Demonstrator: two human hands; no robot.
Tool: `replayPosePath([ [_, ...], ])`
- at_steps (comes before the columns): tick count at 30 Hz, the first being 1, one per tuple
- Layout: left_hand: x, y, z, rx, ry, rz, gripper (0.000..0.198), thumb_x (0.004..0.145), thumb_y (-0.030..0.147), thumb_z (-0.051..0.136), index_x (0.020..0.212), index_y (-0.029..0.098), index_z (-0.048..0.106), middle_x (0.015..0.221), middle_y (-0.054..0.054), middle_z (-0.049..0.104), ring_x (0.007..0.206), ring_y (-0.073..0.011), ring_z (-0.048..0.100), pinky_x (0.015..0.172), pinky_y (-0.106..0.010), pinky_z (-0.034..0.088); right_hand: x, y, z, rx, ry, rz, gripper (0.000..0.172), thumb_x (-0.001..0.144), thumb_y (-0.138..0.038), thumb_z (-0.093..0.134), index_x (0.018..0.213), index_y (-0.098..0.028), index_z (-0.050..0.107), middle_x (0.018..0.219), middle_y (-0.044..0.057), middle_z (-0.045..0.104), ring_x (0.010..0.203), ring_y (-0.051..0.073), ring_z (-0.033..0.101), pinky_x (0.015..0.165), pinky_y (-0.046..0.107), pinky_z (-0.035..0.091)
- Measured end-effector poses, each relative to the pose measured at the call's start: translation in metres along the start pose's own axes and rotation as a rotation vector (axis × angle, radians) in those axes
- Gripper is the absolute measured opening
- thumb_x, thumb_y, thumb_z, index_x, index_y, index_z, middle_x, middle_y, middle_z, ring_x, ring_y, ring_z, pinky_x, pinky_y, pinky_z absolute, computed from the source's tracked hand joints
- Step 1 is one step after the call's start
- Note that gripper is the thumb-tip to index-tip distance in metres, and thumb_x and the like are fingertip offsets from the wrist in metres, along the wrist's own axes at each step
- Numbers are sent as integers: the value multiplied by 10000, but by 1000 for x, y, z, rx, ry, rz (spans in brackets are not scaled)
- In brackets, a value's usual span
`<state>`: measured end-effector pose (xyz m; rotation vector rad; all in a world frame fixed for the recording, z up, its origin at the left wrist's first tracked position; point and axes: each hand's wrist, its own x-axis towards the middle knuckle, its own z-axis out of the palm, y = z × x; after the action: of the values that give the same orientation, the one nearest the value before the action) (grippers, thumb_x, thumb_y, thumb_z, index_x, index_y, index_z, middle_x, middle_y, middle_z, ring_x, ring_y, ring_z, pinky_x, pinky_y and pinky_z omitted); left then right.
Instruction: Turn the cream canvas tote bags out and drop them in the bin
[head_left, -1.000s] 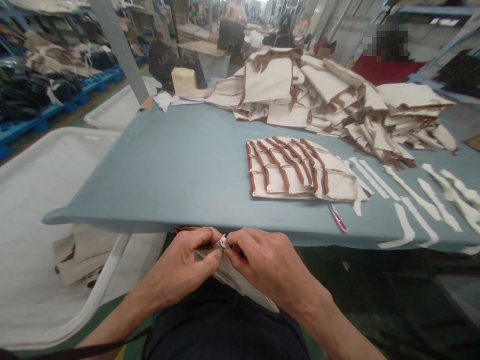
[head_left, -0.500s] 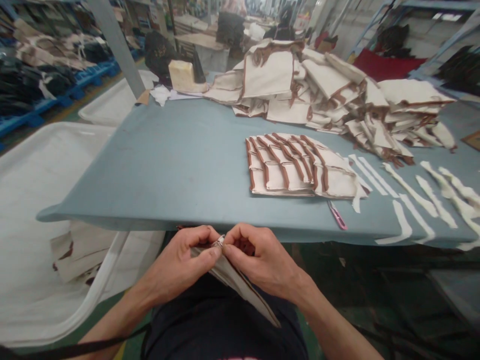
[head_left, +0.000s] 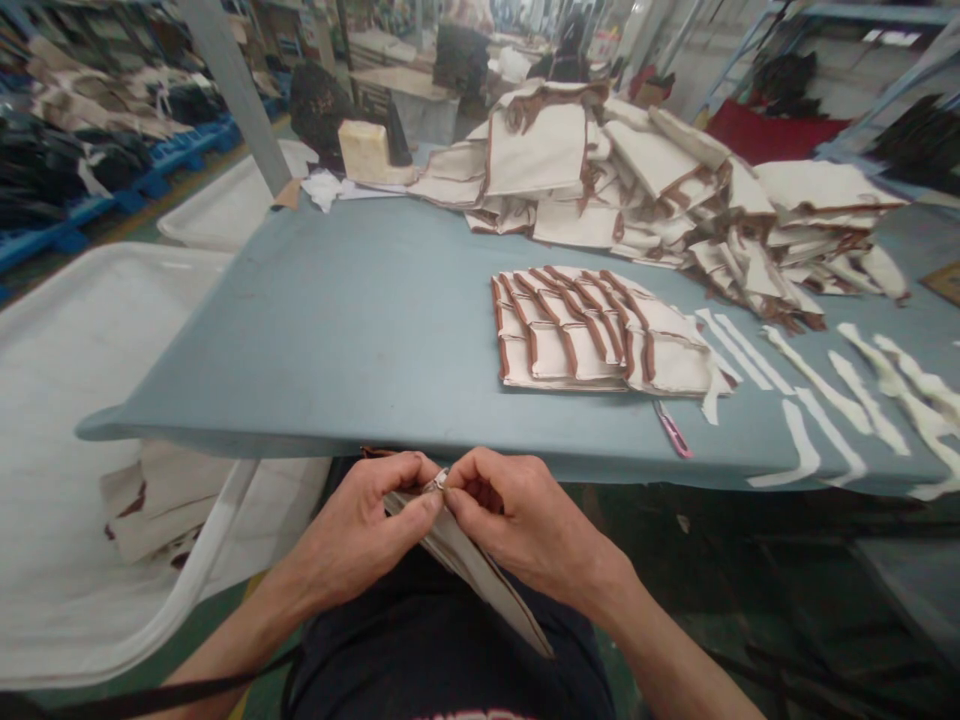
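Note:
Just below the table's near edge, over my lap, my left hand [head_left: 367, 525] and my right hand [head_left: 517, 520] meet. Both pinch the top edge of a cream fabric pouch [head_left: 480, 580] that slants down to the right. A small metal zipper pull [head_left: 437, 481] shows between the fingertips of both hands. Most of the pouch's upper part is hidden by my fingers. On the blue-grey table [head_left: 360, 330] beyond lies a fanned row of cream pouches with brown trim [head_left: 592, 335].
A large loose pile of the same pouches [head_left: 660, 190] covers the far right of the table. White fabric strips [head_left: 825, 400] and a pink tool [head_left: 673, 430] lie at the right near edge. White bins [head_left: 82, 440] stand at the left, one holding fabric pieces.
My hands have stayed together on the pouch's edge, with only small finger shifts. The pouch now hangs a little steeper. The view has tilted slightly.

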<state>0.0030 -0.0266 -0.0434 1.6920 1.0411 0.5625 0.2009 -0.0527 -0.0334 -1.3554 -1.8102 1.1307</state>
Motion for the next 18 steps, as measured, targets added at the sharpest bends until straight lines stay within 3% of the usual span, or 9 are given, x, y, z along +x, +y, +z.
replayPosePath([
  [6,2,-1,4,-10,53,-36,238,854,331,528,736,167,654,735,-13,660,741,-195,601,711,-287,462,0,6,16,5,112,33,122,901,-279,608,808,-210,570,657,-40,589,545,110,482,538,239,329],
  [11,1,-2,0,-27,11,-40,310,906,409,532,779,159,665,734,-2,645,725,-183,590,682,-273,441,-1,4,16,151,77,101,160,918,-304,586,798,-199,599,658,-42,590,556,104,487,520,223,348],
  [18,-3,-4,0,46,4,-2,342,944,396,492,808,157,695,772,-18,692,763,-202,614,720,-298,446,1,4,14,149,76,137,160,881,-307,595,770,-193,604,640,-48,572,553,103,482,516,224,350],
])
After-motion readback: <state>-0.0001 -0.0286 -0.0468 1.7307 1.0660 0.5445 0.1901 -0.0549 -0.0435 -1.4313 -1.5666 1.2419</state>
